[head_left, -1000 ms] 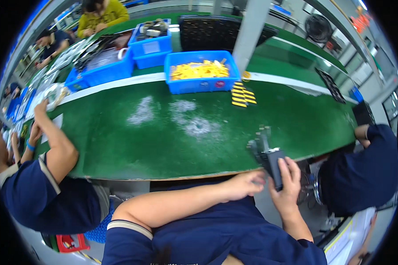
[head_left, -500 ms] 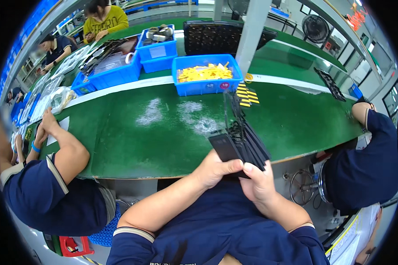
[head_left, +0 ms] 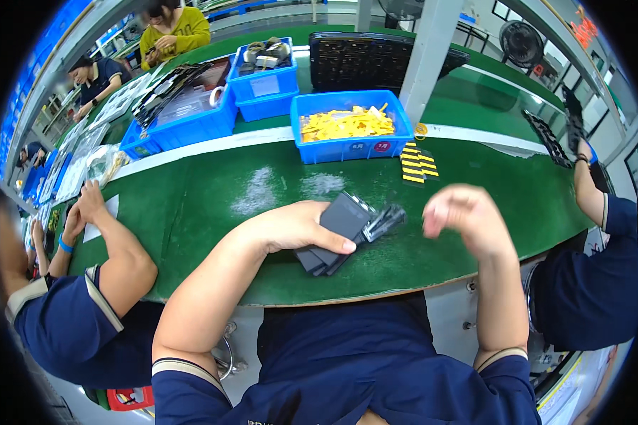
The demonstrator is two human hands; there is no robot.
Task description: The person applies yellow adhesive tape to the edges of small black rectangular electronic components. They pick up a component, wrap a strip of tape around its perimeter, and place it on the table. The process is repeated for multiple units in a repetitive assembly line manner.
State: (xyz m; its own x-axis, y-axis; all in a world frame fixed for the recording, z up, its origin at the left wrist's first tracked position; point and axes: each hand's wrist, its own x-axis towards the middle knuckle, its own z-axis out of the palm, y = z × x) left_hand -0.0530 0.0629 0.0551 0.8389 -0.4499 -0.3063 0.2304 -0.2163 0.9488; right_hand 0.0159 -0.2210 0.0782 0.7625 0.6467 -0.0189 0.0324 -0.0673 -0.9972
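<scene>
Near side of blue rectangular plastic bin (head_left: 325, 151): flat black rectangular blocks (head_left: 344, 216) now clamped by left hand (head_left: 294, 224) alone; right hand (head_left: 473, 216) freed from shared hold, closure indiscernible.

Open blue plastic bin of yellow pieces (head_left: 320, 153): two small round stickers, one dark blue (head_left: 358, 147), one red (head_left: 382, 146), with tiny pale characters.
Upper stacked blue plastic bin (head_left: 242, 88): white rectangular paper label (head_left: 266, 86), print illegible.
Far upper right: blurred red characters (head_left: 582, 27).
Wearer's navy fabric shirt (head_left: 333, 386): pale lettering (head_left: 262, 423), cut off.
Co-worker's yellow long-sleeved top (head_left: 196, 20): indistinct dark lettering.
</scene>
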